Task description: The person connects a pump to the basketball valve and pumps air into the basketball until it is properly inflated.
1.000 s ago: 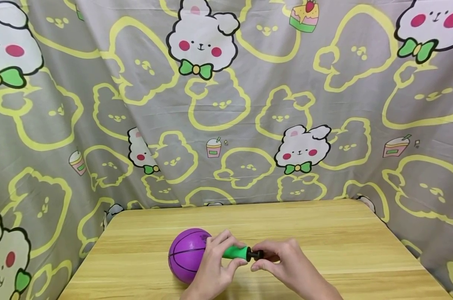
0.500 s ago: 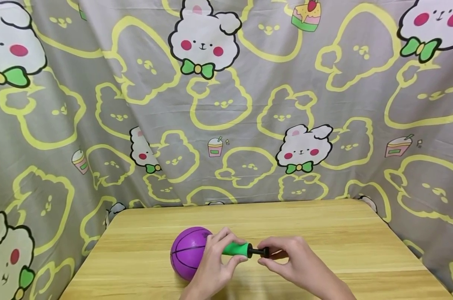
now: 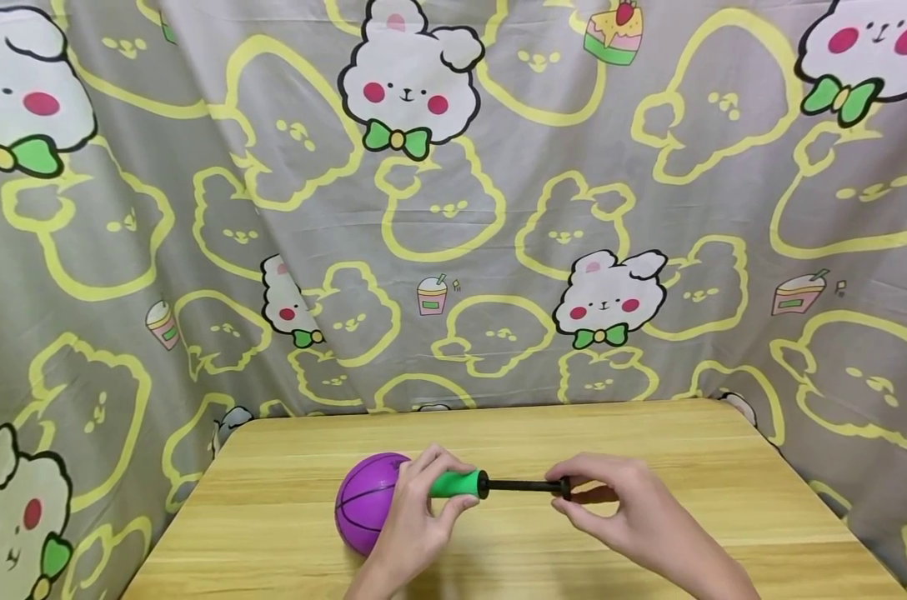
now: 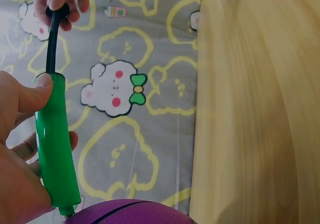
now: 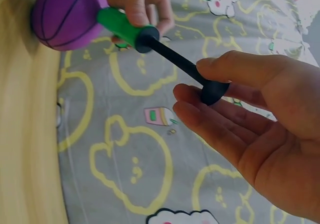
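Observation:
A purple basketball (image 3: 363, 504) with black lines rests on the table at the left of the hands. My left hand (image 3: 416, 517) grips the green barrel of a hand pump (image 3: 457, 483), its fingers and thumb curled round it. In the left wrist view the barrel's narrow end meets the basketball (image 4: 130, 214). The black plunger rod (image 3: 521, 486) stands far out of the barrel. At its outer end my right hand (image 3: 633, 508) pinches the black handle (image 5: 214, 91) between thumb and fingers.
The wood-grain table (image 3: 648, 442) stretches out round the hands. Behind it and at both sides hangs a grey curtain (image 3: 483, 250) printed with white cartoon animals and yellow outlines.
My right hand has moved right with the handle, drawing the black rod much farther out of the barrel. My left hand has shifted slightly left, still gripping the pump.

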The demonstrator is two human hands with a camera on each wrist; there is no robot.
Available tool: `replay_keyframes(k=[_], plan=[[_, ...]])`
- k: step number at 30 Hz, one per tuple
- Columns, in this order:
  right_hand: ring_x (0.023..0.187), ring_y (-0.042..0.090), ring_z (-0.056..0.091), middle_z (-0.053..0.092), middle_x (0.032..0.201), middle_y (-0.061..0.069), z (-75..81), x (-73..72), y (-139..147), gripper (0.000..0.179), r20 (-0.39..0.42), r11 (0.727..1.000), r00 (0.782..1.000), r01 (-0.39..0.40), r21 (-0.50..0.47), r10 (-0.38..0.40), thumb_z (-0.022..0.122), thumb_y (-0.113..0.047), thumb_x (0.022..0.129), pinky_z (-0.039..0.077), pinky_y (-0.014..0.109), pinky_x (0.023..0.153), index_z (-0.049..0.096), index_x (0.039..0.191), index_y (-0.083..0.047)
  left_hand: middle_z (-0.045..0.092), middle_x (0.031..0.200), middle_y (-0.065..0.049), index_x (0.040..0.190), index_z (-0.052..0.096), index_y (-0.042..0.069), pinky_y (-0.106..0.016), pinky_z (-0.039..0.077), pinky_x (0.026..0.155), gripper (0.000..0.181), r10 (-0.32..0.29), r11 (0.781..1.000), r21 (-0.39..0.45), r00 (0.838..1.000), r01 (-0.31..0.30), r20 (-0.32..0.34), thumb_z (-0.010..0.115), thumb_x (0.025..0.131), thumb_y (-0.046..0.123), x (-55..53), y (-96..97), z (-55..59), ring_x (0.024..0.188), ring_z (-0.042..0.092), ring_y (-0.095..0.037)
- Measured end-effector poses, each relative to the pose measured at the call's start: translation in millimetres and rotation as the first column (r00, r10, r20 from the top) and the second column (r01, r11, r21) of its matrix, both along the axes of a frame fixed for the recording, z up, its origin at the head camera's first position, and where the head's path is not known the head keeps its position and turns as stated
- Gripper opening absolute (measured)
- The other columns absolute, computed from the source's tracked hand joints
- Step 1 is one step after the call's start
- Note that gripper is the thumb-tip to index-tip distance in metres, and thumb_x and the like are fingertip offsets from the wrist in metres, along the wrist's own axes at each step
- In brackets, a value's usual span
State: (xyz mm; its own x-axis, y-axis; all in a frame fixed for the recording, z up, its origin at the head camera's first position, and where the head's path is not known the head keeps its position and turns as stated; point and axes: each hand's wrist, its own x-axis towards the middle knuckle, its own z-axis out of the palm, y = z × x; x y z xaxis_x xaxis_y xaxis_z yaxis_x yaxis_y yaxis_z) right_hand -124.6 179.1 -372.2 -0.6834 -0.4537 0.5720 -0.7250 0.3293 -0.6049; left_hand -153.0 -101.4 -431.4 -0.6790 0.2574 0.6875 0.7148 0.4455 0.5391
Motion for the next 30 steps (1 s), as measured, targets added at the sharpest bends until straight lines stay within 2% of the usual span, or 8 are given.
replay_keyframes(k=[4, 8, 13, 17, 23, 30], plan=[[0.086, 0.015, 0.071, 0.071, 0.104, -0.004, 4.5, 0.1, 10, 0.035, -0.078, 1.0, 0.997, 0.0, -0.031, -0.002, 0.079, 0.006, 0.085, 0.059, 0.028, 0.068, 0.072, 0.11, -0.017, 0.059, 0.104, 0.018, 0.11, 0.071, 0.028, -0.029, 0.034, 0.081, 0.028, 0.006, 1.0, 0.01, 1.0, -0.006, -0.012, 0.082, 0.086, 0.022, -1.9, -1.4, 1.1, 0.075, 0.047, -0.003], [0.087, 0.015, 0.072, 0.071, 0.107, -0.001, 6.4, 0.9, 16, 0.037, -0.07, 0.998, 0.998, -0.009, -0.056, 0.005, 0.081, 0.005, 0.084, 0.06, 0.029, 0.068, 0.073, 0.114, -0.016, 0.06, 0.105, 0.018, 0.111, 0.071, 0.028, -0.028, 0.035, 0.08, 0.028, -0.002, 1.0, 0.012, 1.0, 0.002, -0.004, 0.082, 0.087, 0.021, -2.8, -1.5, 1.1, 0.075, 0.048, -0.003], [0.087, 0.014, 0.075, 0.075, 0.107, 0.002, 5.6, 1.3, 19, 0.039, -0.092, 0.996, 0.996, -0.017, -0.085, 0.009, 0.083, 0.004, 0.081, 0.059, 0.027, 0.069, 0.075, 0.115, -0.012, 0.061, 0.104, 0.017, 0.11, 0.071, 0.027, -0.03, 0.034, 0.081, 0.029, -0.008, 1.0, 0.026, 1.0, 0.009, -0.028, 0.083, 0.085, 0.02, -3.5, -1.7, 0.8, 0.08, 0.052, -0.004], [0.083, 0.01, 0.074, 0.077, 0.102, 0.0, 4.0, 0.9, 15, 0.037, -0.11, 0.996, 0.993, 0.036, -0.085, -0.045, 0.086, -0.001, 0.079, 0.058, 0.023, 0.07, 0.077, 0.112, -0.015, 0.061, 0.103, 0.017, 0.11, 0.071, 0.027, -0.03, 0.034, 0.082, 0.028, -0.008, 1.0, 0.029, 0.999, 0.009, -0.035, 0.083, 0.085, 0.02, -3.3, -1.8, 1.0, 0.082, 0.052, -0.004], [0.081, 0.009, 0.074, 0.078, 0.098, 0.001, 1.4, 0.5, 5, 0.034, -0.091, 0.993, 0.993, 0.072, -0.091, -0.08, 0.087, -0.002, 0.077, 0.057, 0.021, 0.068, 0.078, 0.108, -0.013, 0.059, 0.1, 0.017, 0.108, 0.072, 0.025, -0.029, 0.033, 0.08, 0.026, 0.0, 1.0, 0.022, 0.999, 0.001, -0.04, 0.082, 0.085, 0.021, -2.0, -0.5, 0.9, 0.077, 0.047, -0.004], [0.08, 0.011, 0.074, 0.077, 0.096, 0.001, -7.1, -3.3, -6, 0.024, 0.018, 0.995, 0.999, 0.042, -0.095, -0.041, 0.085, -0.013, 0.082, 0.059, 0.025, 0.067, 0.078, 0.106, -0.012, 0.057, 0.099, 0.017, 0.106, 0.072, 0.023, -0.034, 0.033, 0.084, 0.023, -0.015, 1.0, 0.007, 0.999, 0.015, -0.031, 0.082, 0.085, 0.022, 1.1, 3.9, -0.7, 0.089, 0.054, -0.003]])
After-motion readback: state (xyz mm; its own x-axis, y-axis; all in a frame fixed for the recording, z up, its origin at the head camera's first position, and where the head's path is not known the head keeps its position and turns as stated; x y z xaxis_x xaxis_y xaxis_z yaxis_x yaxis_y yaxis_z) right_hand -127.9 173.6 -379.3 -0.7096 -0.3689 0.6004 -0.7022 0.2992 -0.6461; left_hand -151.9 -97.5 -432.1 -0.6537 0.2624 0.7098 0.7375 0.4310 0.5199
